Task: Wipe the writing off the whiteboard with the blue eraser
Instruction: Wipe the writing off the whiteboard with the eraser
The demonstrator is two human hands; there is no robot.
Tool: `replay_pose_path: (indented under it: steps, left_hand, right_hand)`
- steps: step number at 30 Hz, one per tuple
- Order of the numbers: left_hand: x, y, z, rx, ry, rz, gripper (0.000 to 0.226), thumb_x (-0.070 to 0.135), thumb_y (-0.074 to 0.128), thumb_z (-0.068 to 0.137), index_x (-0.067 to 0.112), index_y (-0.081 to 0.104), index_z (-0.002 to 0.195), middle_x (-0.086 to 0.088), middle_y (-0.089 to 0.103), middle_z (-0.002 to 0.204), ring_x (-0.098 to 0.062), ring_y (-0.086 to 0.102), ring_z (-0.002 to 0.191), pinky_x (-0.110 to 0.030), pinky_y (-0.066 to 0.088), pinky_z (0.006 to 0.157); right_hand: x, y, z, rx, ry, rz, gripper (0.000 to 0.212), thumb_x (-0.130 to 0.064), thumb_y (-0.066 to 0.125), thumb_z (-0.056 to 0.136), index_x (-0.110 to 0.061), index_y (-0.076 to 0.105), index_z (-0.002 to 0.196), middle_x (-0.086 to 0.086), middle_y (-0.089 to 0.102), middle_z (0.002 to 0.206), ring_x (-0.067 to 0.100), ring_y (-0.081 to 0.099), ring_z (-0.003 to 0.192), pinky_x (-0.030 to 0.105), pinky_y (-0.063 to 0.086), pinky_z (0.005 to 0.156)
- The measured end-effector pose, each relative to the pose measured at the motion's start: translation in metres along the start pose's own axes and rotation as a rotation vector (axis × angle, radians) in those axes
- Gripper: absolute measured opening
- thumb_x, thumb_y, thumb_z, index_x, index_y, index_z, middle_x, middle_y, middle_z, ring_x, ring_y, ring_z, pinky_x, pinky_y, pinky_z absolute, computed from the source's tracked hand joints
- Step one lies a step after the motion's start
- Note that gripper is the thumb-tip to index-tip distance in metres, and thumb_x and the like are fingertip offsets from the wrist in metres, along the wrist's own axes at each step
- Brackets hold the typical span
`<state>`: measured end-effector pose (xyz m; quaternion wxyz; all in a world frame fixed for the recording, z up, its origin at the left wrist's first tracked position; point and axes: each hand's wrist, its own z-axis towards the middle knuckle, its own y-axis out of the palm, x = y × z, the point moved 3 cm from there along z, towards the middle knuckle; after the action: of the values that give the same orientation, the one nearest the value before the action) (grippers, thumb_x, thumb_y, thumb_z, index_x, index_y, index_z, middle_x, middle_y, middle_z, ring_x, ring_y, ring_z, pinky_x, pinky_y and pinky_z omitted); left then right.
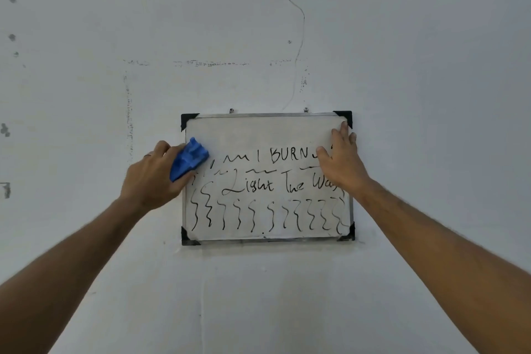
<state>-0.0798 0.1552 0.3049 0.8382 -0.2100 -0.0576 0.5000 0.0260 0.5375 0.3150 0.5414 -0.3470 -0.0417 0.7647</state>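
Observation:
A small whiteboard (258, 135) with black corner caps hangs on the wall. Black writing (290, 155) reads "BURN" and below it "Light The Way", with a row of wavy lines (267, 215) along the bottom. The top strip of the board is blank and smudged. My left hand (152, 178) grips the blue eraser (188, 159) and presses it on the board's left edge, at the height of the upper line of writing. My right hand (342, 158) lies flat with fingers spread on the board's upper right part, covering the ends of both text lines.
The board hangs from two small hooks (231, 110) on a pale, marked wall (258, 23). A thin crack (298, 49) runs up the wall above the board. Dark spots dot the wall at far left.

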Motion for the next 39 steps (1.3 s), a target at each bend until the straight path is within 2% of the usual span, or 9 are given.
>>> replay_pose_path:
  steps: [8, 12, 16, 20, 24, 28, 32, 36, 39]
  left_hand:
    - [0.002, 0.005, -0.011, -0.026, 0.092, 0.073, 0.064, 0.052, 0.066, 0.087, 0.019, 0.049, 0.139, -0.003, 0.054, 0.108, -0.029, 0.065, 0.077, -0.038, 0.051, 0.055]
    - [0.0, -0.001, -0.005, 0.022, -0.029, 0.031, 0.064, 0.048, 0.069, 0.087, 0.016, 0.05, 0.138, -0.006, 0.054, 0.108, -0.03, 0.064, 0.075, -0.037, 0.048, 0.055]
    - [0.001, 0.003, -0.006, -0.042, 0.19, 0.124, 0.064, 0.052, 0.066, 0.087, 0.017, 0.049, 0.139, -0.005, 0.054, 0.106, -0.03, 0.064, 0.075, -0.036, 0.05, 0.052]
    - [-0.007, -0.004, -0.001, 0.008, 0.055, 0.084, 0.064, 0.047, 0.068, 0.087, 0.015, 0.048, 0.139, -0.007, 0.053, 0.107, -0.031, 0.063, 0.076, -0.039, 0.05, 0.053]
    - [-0.011, -0.001, -0.006, -0.073, 0.331, 0.201, 0.061, 0.048, 0.063, 0.09, 0.014, 0.049, 0.139, -0.006, 0.055, 0.108, -0.033, 0.066, 0.078, -0.038, 0.051, 0.05]
    - [-0.023, -0.015, 0.003, -0.036, 0.246, 0.259, 0.062, 0.041, 0.069, 0.087, 0.015, 0.05, 0.141, -0.007, 0.058, 0.11, -0.035, 0.063, 0.085, -0.043, 0.053, 0.053]
    - [-0.021, -0.01, -0.001, -0.119, 0.509, 0.326, 0.063, 0.033, 0.076, 0.084, 0.015, 0.054, 0.14, -0.008, 0.06, 0.111, -0.033, 0.061, 0.085, -0.043, 0.052, 0.064]
    - [-0.026, -0.027, 0.015, -0.057, 0.343, 0.316, 0.066, 0.031, 0.078, 0.082, 0.015, 0.053, 0.14, -0.01, 0.058, 0.108, -0.036, 0.058, 0.085, -0.048, 0.053, 0.066]
    - [-0.018, -0.016, 0.002, -0.135, 0.501, 0.327, 0.066, 0.034, 0.08, 0.079, 0.015, 0.056, 0.138, -0.008, 0.059, 0.105, -0.031, 0.059, 0.081, -0.042, 0.052, 0.065]
  right_hand:
    - [0.004, 0.002, 0.0, 0.006, -0.016, -0.005, 0.059, -0.034, 0.042, 0.103, -0.012, 0.02, 0.152, 0.0, -0.015, 0.167, 0.027, -0.013, 0.153, 0.046, 0.017, 0.119]
    - [0.004, 0.003, 0.0, 0.004, -0.013, -0.013, 0.062, -0.034, 0.043, 0.103, -0.012, 0.016, 0.154, 0.001, -0.015, 0.167, 0.028, -0.013, 0.153, 0.047, 0.016, 0.12]
    - [0.006, 0.002, 0.0, 0.002, -0.012, -0.018, 0.064, -0.035, 0.042, 0.102, -0.013, 0.014, 0.156, -0.001, -0.015, 0.167, 0.025, -0.013, 0.153, 0.046, 0.017, 0.12]
    - [0.005, 0.0, -0.001, 0.001, -0.012, -0.01, 0.062, -0.035, 0.043, 0.102, -0.014, 0.018, 0.154, -0.002, -0.014, 0.167, 0.025, -0.012, 0.153, 0.046, 0.02, 0.119]
    - [0.007, 0.001, -0.001, -0.002, -0.02, -0.015, 0.061, -0.035, 0.044, 0.102, -0.014, 0.02, 0.153, -0.002, -0.015, 0.167, 0.024, -0.012, 0.153, 0.046, 0.02, 0.118]
    - [0.005, 0.002, 0.0, 0.005, -0.014, 0.0, 0.059, -0.037, 0.046, 0.101, -0.014, 0.024, 0.15, -0.001, -0.015, 0.167, 0.026, -0.013, 0.153, 0.046, 0.02, 0.119]
    - [0.005, 0.002, 0.0, 0.006, -0.015, 0.001, 0.059, -0.037, 0.048, 0.1, -0.015, 0.025, 0.15, -0.002, -0.015, 0.167, 0.026, -0.012, 0.153, 0.048, 0.02, 0.119]
    - [0.004, 0.002, -0.001, 0.012, -0.008, 0.01, 0.061, -0.038, 0.049, 0.1, -0.015, 0.024, 0.15, -0.003, -0.015, 0.167, 0.025, -0.013, 0.153, 0.046, 0.019, 0.119]
    - [0.005, 0.001, -0.001, 0.009, -0.008, 0.006, 0.062, -0.038, 0.05, 0.099, -0.015, 0.024, 0.15, -0.003, -0.014, 0.167, 0.025, -0.012, 0.153, 0.046, 0.018, 0.119]
